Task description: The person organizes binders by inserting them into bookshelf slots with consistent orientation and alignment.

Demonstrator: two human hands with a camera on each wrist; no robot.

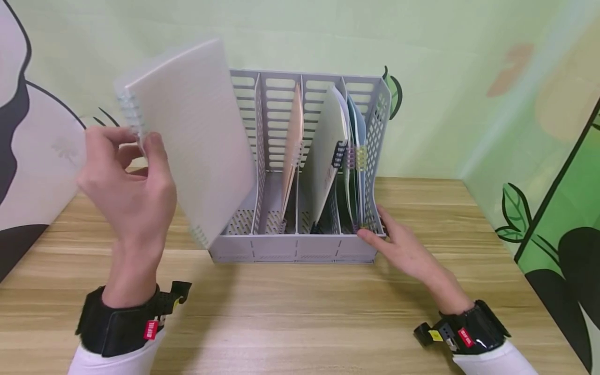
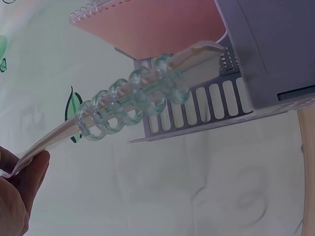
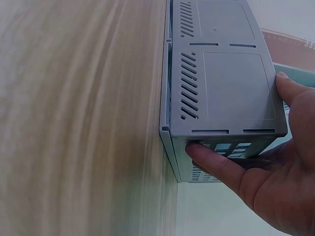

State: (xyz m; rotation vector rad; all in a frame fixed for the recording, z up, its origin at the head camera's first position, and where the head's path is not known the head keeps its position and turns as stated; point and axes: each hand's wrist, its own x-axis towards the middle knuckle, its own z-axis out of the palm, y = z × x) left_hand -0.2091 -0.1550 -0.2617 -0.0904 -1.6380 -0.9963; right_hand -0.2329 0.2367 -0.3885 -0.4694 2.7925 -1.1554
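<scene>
My left hand (image 1: pixel 131 182) pinches a spiral notebook (image 1: pixel 197 140) by its ringed edge, thumb on one side and fingers on the other. The notebook has a frosted white cover and pale teal rings (image 2: pixel 133 98). It is tilted in front of the leftmost compartment of a grey desktop file organizer (image 1: pixel 295 247), its lower end overlapping the front wall in the head view. My right hand (image 1: pixel 405 242) grips the organizer's front right corner, one digit over the front wall's top edge and others along the side (image 3: pixel 221 152).
A pink notebook (image 1: pixel 292 140) leans in the second compartment. In the third stands a white notebook (image 1: pixel 323 161) with black rings, and at the right are blue-green notebooks (image 1: pixel 358 130). The organizer rests on a wooden table (image 1: pixel 300 312) before a printed backdrop (image 1: pixel 431 120).
</scene>
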